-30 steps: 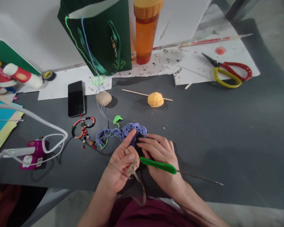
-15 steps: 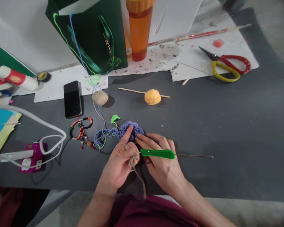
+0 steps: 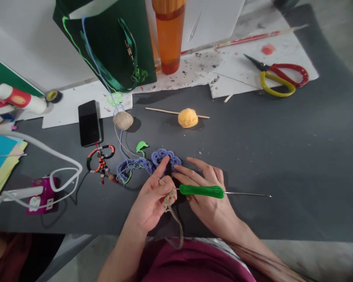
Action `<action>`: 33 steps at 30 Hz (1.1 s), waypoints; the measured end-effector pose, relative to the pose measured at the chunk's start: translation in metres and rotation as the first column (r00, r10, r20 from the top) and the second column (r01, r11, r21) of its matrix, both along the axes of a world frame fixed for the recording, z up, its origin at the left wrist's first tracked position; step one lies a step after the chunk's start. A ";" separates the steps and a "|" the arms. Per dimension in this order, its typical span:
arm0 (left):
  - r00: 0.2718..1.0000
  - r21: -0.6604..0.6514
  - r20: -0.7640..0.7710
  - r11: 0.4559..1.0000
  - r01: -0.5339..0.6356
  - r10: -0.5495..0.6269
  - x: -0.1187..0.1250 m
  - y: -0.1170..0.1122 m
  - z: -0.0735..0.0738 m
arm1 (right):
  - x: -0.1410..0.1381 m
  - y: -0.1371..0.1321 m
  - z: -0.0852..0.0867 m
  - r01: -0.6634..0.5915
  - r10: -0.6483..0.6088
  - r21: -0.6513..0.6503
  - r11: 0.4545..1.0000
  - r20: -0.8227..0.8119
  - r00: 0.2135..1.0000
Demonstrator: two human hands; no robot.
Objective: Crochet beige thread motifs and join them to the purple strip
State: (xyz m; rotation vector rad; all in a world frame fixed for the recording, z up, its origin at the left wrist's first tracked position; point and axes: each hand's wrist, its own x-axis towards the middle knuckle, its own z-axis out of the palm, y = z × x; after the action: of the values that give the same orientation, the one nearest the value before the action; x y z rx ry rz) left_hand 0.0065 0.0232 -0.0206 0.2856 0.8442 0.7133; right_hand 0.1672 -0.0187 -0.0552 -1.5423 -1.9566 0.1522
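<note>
My left hand point(image 3: 151, 201) is closed, pinching a small beige crochet piece point(image 3: 169, 199) between thumb and fingers, its index finger stretched out. From the piece hangs a beige strand point(image 3: 181, 231). A green-handled crochet hook point(image 3: 201, 191) has one metal end at the beige piece; its handle lies across my right hand point(image 3: 213, 205). That hand is palm down with fingers stretched toward a blue-purple crocheted piece point(image 3: 163, 153); whether the fingertips touch it I cannot tell. Joined blue loops point(image 3: 132, 166) and a green crocheted leaf point(image 3: 141, 146) lie to the left.
Ahead lie a beige yarn ball point(image 3: 123, 120), a yellow ball point(image 3: 188, 118) by a thin stick, and a phone point(image 3: 88, 123). A beaded bracelet point(image 3: 101, 156) is at left. Scissors point(image 3: 278, 79), an orange bottle point(image 3: 170, 43) and a green paper bag point(image 3: 106, 47) stand farther back.
Both hands, with the beige piece and hook, have shifted slightly right. The blue-purple piece has also moved a little right. The grip looks the same.
</note>
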 end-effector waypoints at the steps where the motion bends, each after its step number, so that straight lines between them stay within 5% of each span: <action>1: 1.000 0.004 0.000 1.000 0.007 -0.007 0.000 0.000 -0.001 | -0.001 -0.001 0.000 -0.001 0.001 -0.010 1.000 0.001 1.000; 23: 0.999 -0.024 0.013 0.999 0.048 -0.048 0.004 -0.005 0.001 | 0.001 -0.002 -0.001 0.013 -0.012 -0.071 0.997 0.011 1.000; 33: 0.997 -0.036 0.012 0.996 0.079 -0.078 0.008 -0.009 -0.001 | 0.002 0.025 0.001 0.123 -0.145 -0.121 0.985 -0.196 0.970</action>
State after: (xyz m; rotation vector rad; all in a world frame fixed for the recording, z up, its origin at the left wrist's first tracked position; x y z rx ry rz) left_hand 0.0148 0.0145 -0.0213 0.2804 0.8305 0.6249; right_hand 0.1693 0.0063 -0.0546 -1.6533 -1.7024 0.3514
